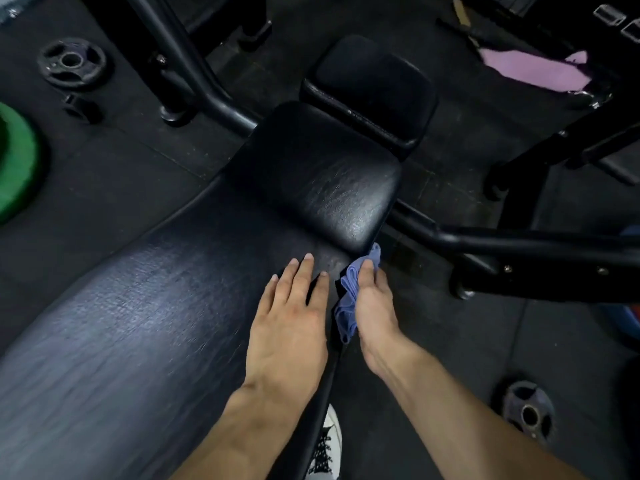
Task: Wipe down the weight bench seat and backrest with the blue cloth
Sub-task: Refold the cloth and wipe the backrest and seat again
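Observation:
The black padded backrest (145, 306) runs from the lower left toward the middle, and the black seat pad (318, 174) sits just beyond it. My left hand (291, 320) lies flat on the backrest near its right edge, fingers spread, holding nothing. My right hand (374, 306) presses the crumpled blue cloth (348, 303) against the right side edge of the backrest, just below the gap to the seat. Part of the cloth is hidden under the hand.
A smaller black pad (374, 88) stands beyond the seat. Black frame tubes (519, 237) cross on the right and at upper left. Weight plates lie on the floor at upper left (71, 62) and lower right (528, 412), a green plate (14, 161) at far left, a pink cloth (533, 69) at upper right.

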Available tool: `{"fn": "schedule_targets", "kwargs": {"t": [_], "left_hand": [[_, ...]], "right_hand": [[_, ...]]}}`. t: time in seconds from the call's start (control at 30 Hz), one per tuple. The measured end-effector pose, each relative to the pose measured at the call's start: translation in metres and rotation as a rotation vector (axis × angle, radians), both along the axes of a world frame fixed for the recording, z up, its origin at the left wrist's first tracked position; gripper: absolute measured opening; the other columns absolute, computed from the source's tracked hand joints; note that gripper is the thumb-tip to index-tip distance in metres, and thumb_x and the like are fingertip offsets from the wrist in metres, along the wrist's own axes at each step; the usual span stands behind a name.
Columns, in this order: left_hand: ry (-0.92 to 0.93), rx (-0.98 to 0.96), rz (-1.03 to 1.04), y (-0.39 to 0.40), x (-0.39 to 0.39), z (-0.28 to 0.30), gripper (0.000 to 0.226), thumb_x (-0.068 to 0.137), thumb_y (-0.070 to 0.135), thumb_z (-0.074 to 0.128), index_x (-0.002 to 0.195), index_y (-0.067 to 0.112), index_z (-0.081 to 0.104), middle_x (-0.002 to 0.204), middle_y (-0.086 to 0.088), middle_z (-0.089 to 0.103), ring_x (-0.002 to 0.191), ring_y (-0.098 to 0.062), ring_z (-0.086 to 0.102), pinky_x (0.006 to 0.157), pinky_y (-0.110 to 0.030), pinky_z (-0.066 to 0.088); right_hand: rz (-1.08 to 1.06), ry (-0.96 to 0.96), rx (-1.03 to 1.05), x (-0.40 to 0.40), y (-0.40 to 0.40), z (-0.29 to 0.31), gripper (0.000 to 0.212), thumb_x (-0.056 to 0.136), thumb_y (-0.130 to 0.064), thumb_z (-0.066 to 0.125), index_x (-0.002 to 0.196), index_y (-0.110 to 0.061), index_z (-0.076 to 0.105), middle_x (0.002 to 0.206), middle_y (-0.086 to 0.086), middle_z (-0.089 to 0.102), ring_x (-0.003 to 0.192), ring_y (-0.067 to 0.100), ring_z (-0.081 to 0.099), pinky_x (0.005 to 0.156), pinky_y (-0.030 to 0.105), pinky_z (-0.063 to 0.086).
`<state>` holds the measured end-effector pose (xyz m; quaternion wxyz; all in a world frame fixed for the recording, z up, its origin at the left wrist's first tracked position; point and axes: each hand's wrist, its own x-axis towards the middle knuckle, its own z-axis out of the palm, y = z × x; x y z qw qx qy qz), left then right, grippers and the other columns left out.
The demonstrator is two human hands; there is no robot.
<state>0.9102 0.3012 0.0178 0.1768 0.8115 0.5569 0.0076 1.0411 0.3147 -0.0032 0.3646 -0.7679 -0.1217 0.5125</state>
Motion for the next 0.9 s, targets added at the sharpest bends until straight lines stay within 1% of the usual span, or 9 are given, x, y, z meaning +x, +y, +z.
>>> {"fn": "schedule_targets", "kwargs": {"t": [0.07,0.13,0.23,0.3,0.43,0.6,0.7,0.8,0.9], "left_hand": [[0.015,-0.036,-0.014,-0.019,-0.013,0.003,0.068,0.095,0.019,0.063,0.158,0.017,0.036,0.171,-0.01,0.021,0.158,-0.025,0.018,0.128,-0.044,0.022],[0.025,-0.055,-0.014,-0.037,-0.026,0.005,0.071,0.087,0.015,0.073,0.153,0.015,0.046,0.167,-0.011,0.032,0.155,-0.026,0.029,0.124,-0.046,0.032],[0.017,-0.03,-0.032,-0.063,-0.043,0.005,0.073,0.08,0.013,0.078,0.148,0.012,0.052,0.163,-0.013,0.039,0.151,-0.028,0.037,0.12,-0.047,0.037],[0.022,-0.016,-0.048,-0.076,-0.051,0.005,0.073,0.079,0.013,0.08,0.148,0.012,0.053,0.162,-0.014,0.04,0.151,-0.029,0.038,0.119,-0.047,0.038],[0.046,-0.041,-0.076,-0.099,-0.067,0.007,0.077,0.075,0.012,0.083,0.147,0.013,0.054,0.163,-0.014,0.039,0.151,-0.029,0.038,0.118,-0.047,0.04],[0.071,-0.069,-0.121,-0.128,-0.101,0.013,0.073,0.077,0.015,0.083,0.145,0.016,0.057,0.162,-0.013,0.04,0.149,-0.029,0.04,0.117,-0.048,0.041],[0.08,-0.087,-0.138,-0.145,-0.126,0.019,0.068,0.078,0.02,0.083,0.142,0.015,0.059,0.161,-0.013,0.042,0.148,-0.029,0.042,0.116,-0.049,0.041],[0.102,-0.117,-0.153,-0.165,-0.157,0.021,0.074,0.072,0.021,0.087,0.141,0.016,0.061,0.161,-0.013,0.043,0.146,-0.029,0.045,0.117,-0.046,0.041],[0.095,-0.164,-0.153,-0.182,-0.186,0.021,0.08,0.067,0.021,0.091,0.141,0.017,0.061,0.161,-0.012,0.043,0.145,-0.028,0.045,0.117,-0.042,0.03]], "right_hand": [[0.017,-0.017,0.026,-0.01,-0.017,0.001,0.044,0.11,-0.049,0.035,0.148,-0.032,0.047,0.139,-0.004,0.06,0.123,0.014,0.058,0.103,0.033,0.042],[0.027,-0.05,0.037,-0.018,-0.029,0.003,0.033,0.111,-0.046,0.035,0.134,-0.034,0.055,0.123,-0.008,0.065,0.107,0.006,0.061,0.096,0.03,0.042],[0.033,-0.081,0.014,-0.025,-0.043,0.004,0.024,0.111,-0.045,0.037,0.119,-0.035,0.057,0.119,-0.006,0.067,0.108,0.012,0.064,0.098,0.033,0.046],[0.049,-0.087,-0.007,-0.03,-0.055,0.004,0.026,0.111,-0.046,0.037,0.12,-0.034,0.057,0.118,-0.008,0.066,0.112,0.014,0.062,0.101,0.034,0.044],[0.032,-0.083,-0.003,-0.044,-0.088,0.006,0.03,0.111,-0.047,0.035,0.127,-0.033,0.057,0.114,-0.014,0.063,0.106,0.007,0.059,0.096,0.029,0.039],[-0.014,-0.059,-0.01,-0.065,-0.127,0.0,0.029,0.11,-0.049,0.035,0.126,-0.038,0.056,0.122,-0.013,0.065,0.118,0.01,0.06,0.104,0.033,0.043],[-0.061,-0.046,-0.004,-0.078,-0.149,0.001,0.03,0.111,-0.046,0.036,0.129,-0.035,0.056,0.116,-0.018,0.063,0.111,0.002,0.06,0.099,0.028,0.041],[-0.096,-0.026,-0.011,-0.093,-0.172,0.003,0.027,0.112,-0.042,0.034,0.127,-0.035,0.055,0.111,-0.021,0.062,0.101,-0.007,0.056,0.087,0.02,0.041],[-0.12,-0.03,-0.028,-0.109,-0.192,0.002,0.033,0.111,-0.048,0.033,0.133,-0.037,0.055,0.116,-0.021,0.063,0.104,-0.005,0.057,0.09,0.027,0.041]]}}
